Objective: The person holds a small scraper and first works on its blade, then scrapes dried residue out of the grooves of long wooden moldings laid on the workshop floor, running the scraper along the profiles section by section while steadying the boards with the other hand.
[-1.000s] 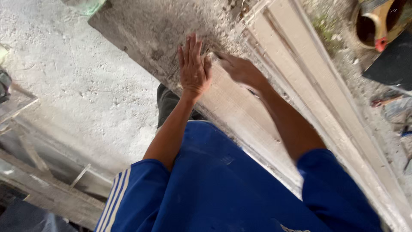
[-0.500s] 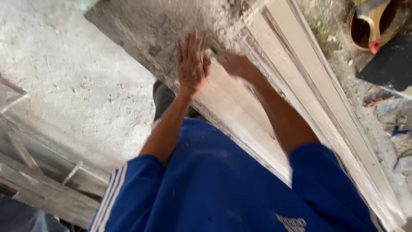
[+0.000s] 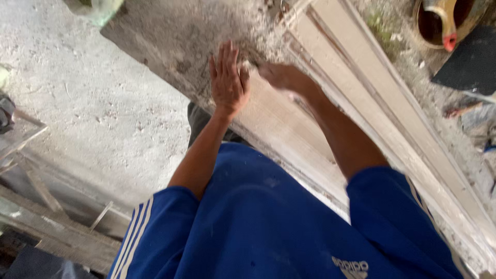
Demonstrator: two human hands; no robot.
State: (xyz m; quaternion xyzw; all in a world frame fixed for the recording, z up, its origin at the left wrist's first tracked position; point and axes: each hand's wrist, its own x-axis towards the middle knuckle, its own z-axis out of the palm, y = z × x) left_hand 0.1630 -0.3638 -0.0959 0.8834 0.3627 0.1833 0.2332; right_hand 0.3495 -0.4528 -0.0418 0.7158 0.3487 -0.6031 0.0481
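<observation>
Head view, looking down along my own body: my left hand (image 3: 228,80) lies flat and open, fingers together and extended, palm pressed against the pale wooden panel (image 3: 289,129) where its upper end meets a dusty grey slab (image 3: 175,41); it grips nothing. My right hand (image 3: 283,76) rests just beside the left, near the same upper end of the panel, but it is blurred, so I cannot tell whether its fingers are curled around anything or simply laid on the wood. The panel runs diagonally from upper centre toward lower right, between my torso and a set of long pale moulded wooden strips (image 3: 392,108) that lie parallel to it on its right side. My blue short-sleeved shirt (image 3: 268,227), with white stripes along the left sleeve, fills the lower middle of the view, and both bare forearms reach upward from it to the panel. To the left lies rough, dusty concrete floor (image 3: 77,119), and at lower left a weathered wooden frame (image 3: 46,206) rests on the ground. At upper right a round yellowish bucket (image 3: 439,20) contains a scoop with a red handle tip, and a dark flat sheet (image 3: 470,62) lies just beside it. A greenish, translucent object (image 3: 98,9) shows at the top edge, too cropped to identify.
</observation>
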